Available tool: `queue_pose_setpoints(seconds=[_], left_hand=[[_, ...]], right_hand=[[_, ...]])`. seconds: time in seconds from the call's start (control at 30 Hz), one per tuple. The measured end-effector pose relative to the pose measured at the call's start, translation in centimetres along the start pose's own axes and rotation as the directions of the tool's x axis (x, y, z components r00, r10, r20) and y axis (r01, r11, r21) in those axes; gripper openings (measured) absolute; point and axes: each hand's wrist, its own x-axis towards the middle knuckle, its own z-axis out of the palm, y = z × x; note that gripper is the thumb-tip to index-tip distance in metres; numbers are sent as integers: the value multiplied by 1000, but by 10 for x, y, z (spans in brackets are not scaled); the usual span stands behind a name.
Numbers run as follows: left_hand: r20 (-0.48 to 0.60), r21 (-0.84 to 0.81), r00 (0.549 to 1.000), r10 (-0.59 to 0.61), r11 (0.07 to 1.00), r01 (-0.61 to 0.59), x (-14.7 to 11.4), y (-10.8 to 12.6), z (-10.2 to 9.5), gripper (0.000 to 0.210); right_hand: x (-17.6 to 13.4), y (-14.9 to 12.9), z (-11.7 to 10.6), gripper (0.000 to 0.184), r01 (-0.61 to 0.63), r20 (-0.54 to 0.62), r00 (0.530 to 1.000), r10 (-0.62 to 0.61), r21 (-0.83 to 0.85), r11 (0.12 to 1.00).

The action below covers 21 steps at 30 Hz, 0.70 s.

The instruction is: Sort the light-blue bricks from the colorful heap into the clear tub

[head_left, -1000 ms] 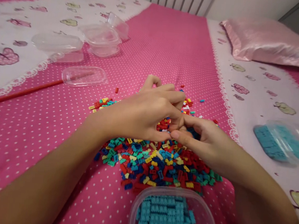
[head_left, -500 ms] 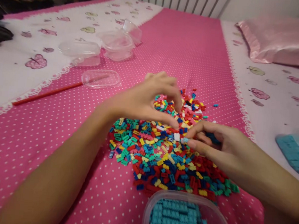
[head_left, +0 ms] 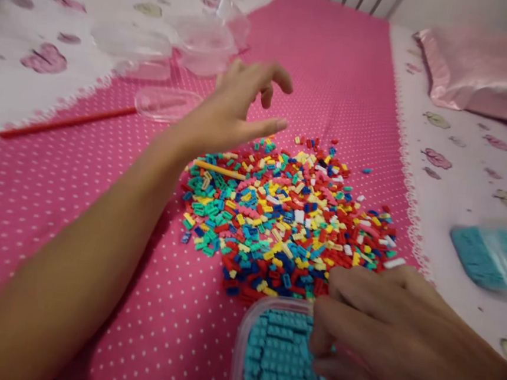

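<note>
A heap of small mixed-colour toy building bricks (head_left: 274, 206) lies spread over the bed. Above its far left side hovers my left hand (head_left: 243, 106), empty, thumb and fingers apart. My right hand (head_left: 392, 326) is over the right side of a clear plastic container (head_left: 240, 342), its fingers bent downward and pressed together. Whatever those fingers hold is hidden. Inside the container, teal bricks (head_left: 278, 355) are packed in neat rows.
Several clear tubs and lids (head_left: 204, 38) stand at the far left. A red stick (head_left: 68, 122) reaches under a lid. Teal bricks in clear wrapping (head_left: 487, 258) lie at the right, and a pink pillow (head_left: 485, 74) behind. A yellow stick (head_left: 220, 169) rests on the heap.
My right hand has moved from the heap toward me, over the container. My left hand has lifted away to the far left, its fingers still apart. The view has shifted slightly.
</note>
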Motion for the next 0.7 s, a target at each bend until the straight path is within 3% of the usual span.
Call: queue_pose_setpoints(seconds=[0.13,0.3,0.5,0.7], left_hand=[[20,46,1000,24,999,-25,1,-1,3,36],[-38,139,987,158,979,-152,4,7,3,31],[-35,163,990,139,978,-132,6,12,-2,25],[-145,143,966,216,970,-195,9,20,-2,35]], right_hand=[[7,-10,3,23,12,-31,999,-16,-137,990],[17,-23,13,25,-20,-75,997,4,-215,977],[23,-26,10,23,-6,0,1000,6,-229,973],[27,-27,11,26,31,7,1000,-30,-214,976]])
